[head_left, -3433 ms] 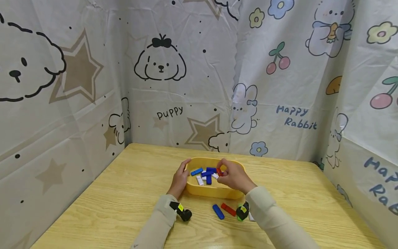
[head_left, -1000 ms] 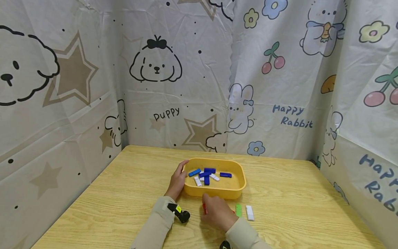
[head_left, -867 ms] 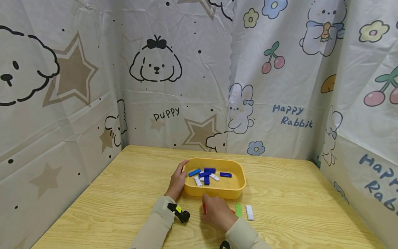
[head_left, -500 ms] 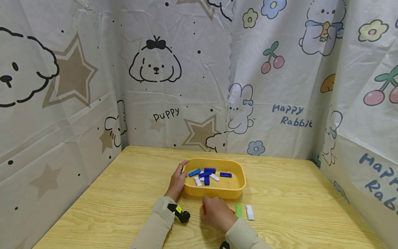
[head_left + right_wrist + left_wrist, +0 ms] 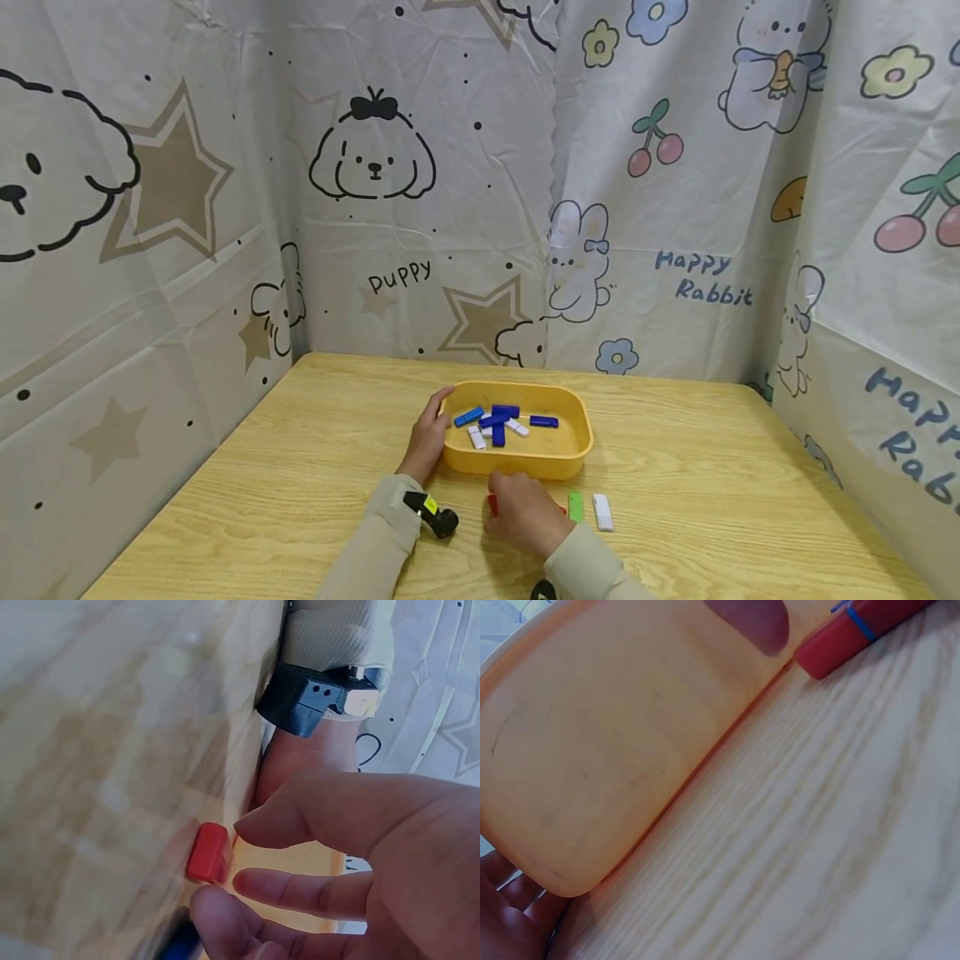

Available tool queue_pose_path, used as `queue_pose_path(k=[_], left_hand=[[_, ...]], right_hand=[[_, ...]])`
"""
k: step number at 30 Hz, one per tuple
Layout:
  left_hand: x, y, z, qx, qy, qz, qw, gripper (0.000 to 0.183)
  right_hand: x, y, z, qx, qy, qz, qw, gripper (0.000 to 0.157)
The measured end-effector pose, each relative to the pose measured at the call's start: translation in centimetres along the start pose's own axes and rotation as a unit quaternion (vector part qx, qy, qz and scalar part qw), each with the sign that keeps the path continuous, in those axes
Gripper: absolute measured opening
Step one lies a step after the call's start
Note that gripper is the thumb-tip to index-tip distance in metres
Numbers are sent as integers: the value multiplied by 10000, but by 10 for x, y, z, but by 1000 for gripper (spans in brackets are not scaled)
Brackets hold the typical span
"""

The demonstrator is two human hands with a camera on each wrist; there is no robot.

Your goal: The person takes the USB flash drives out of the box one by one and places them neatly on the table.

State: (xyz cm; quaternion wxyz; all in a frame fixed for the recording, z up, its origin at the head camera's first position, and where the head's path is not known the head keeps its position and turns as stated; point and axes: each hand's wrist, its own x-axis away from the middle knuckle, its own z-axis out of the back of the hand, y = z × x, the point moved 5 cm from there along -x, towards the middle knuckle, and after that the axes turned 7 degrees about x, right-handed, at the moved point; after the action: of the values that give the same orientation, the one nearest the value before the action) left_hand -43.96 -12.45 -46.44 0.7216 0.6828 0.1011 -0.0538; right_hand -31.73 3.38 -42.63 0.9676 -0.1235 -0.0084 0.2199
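One red stick [image 5: 207,852] at right hand [image 5: 527,512], whether pinched unclear; left hand [image 5: 426,440] gripping yellow tub [image 5: 517,464].

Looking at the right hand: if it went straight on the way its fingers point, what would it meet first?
Probably the red USB stick right at the right hand's fingertips, perhaps already touching; the gap is unclear. Beyond that, likely the wooden tabletop.

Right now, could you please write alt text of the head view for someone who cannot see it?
A person's left hand holds one end of a yellow bin containing blue sticks and white sticks. In front, the right hand is at a red stick on a wooden table, with a green stick and white stick to its right.
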Motion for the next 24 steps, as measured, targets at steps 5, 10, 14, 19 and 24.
queue_pose_path(k=[5,10,14,19,24], left_hand=[[1,2,0,-35,16,-46,10000,55],[2,3,0,-47,17,-30,10000,54],[1,3,0,-29,13,-10,10000,54],[1,3,0,-32,40,-57,10000,55],[1,2,-1,-72,35,-61,9999,54]], right_hand=[[0,1,5,-141,32,-23,9999,25],[-3,4,6,-343,-121,-69,9993,30],[-3,5,8,-418,-188,-89,9989,31],[-3,6,15,-313,8,-3,9995,31],[-3,9,24,-307,201,-18,9993,33]])
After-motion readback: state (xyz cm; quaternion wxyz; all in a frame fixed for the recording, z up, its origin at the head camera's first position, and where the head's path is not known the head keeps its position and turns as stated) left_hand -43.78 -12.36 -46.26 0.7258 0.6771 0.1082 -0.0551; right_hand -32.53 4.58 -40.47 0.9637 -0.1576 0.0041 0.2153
